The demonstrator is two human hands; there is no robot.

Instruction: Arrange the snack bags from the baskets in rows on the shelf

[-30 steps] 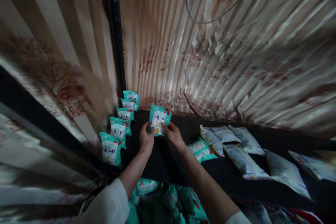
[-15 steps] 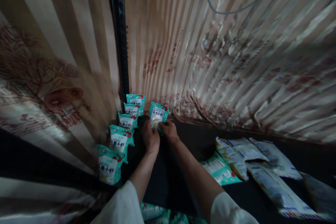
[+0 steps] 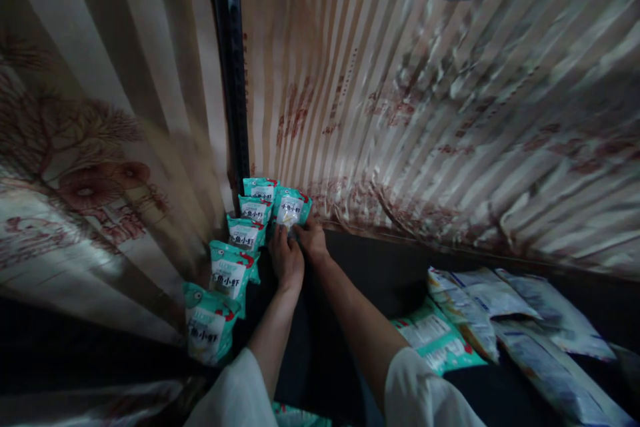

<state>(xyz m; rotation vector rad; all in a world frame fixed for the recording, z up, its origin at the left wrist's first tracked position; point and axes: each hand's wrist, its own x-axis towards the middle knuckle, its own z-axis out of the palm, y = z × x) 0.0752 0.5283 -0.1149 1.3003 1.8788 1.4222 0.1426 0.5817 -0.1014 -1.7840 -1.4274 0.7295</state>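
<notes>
Both my hands are on one teal snack bag (image 3: 291, 208) with a white label, which stands upright near the back curtain. My left hand (image 3: 287, 260) grips its lower left part, and my right hand (image 3: 313, 240) grips its lower right edge. Just left of it begins a row of several similar teal bags, from the rearmost bag (image 3: 260, 188) in the corner to the nearest bag (image 3: 207, 327). The held bag stands close beside the rear ones; whether they touch I cannot tell.
A teal bag (image 3: 440, 337) lies flat right of my right forearm, next to several white-and-blue packets (image 3: 493, 290) on the black surface (image 3: 370, 267). Another teal bag (image 3: 300, 415) shows at the bottom edge. A black metal post (image 3: 235, 67) stands in the corner between striped curtains (image 3: 320, 47).
Both hands have moved the held bag left and back, closer to the rear of the row. The view has shifted a little, so the packets appear farther right.
</notes>
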